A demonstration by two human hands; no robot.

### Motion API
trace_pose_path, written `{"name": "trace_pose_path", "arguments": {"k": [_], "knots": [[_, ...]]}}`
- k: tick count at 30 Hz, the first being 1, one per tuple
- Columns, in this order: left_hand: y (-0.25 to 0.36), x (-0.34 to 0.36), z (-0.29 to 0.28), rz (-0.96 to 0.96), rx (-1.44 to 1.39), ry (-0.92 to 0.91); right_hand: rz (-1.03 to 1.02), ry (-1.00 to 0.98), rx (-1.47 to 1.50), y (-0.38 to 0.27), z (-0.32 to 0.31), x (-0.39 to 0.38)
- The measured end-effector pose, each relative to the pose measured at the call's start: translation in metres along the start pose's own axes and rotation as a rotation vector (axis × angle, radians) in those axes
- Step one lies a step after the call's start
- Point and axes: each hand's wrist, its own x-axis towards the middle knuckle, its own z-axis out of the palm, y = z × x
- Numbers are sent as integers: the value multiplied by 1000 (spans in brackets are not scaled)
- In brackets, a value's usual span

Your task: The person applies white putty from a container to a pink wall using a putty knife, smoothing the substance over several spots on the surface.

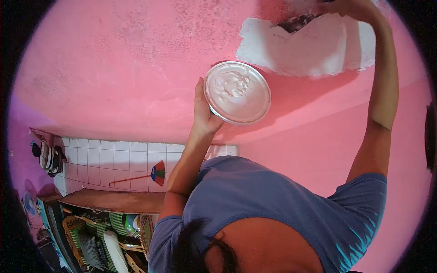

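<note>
My left hand [205, 111] grips the rim of a round, shallow white lid or plate [261, 101], thumb along its edge and the other fingers out of sight behind it. Thick white paste [234, 86] lies on it in a smeared lump. At the top edge of the view, my right hand [353, 8] is raised against the pink wall [164, 86]. Its fingers are bent around something dark, mostly cut off by the picture's edge. Right below that hand spreads a white coated patch [314, 50] with a ragged border and a dark bare spot [298, 22].
Dark speckled stains [150, 22] mark the wall left of the patch. White floor tiles [109, 157] lie at lower left, with a broom [157, 173] on them. Bags [51, 157] hang or lie farther left. A brown wooden board [114, 200] and a green-striped seat [100, 227] stand nearer.
</note>
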Motion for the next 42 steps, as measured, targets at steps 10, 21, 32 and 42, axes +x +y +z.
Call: {"name": "trace_pose_path", "arguments": {"k": [10,21,32,42], "knots": [[1,-4,3,-21,8,12,-21,-123,198,7,-19,-6],[-2,-4,5,-16,-2,22,-11,-55,181,4,-6,4],[-1,-4,6,-15,-11,53,-148,-83,-7,-18,7,11],[0,-4,6,-8,-7,86,137,-37,300,-11,-18,-16]]}}
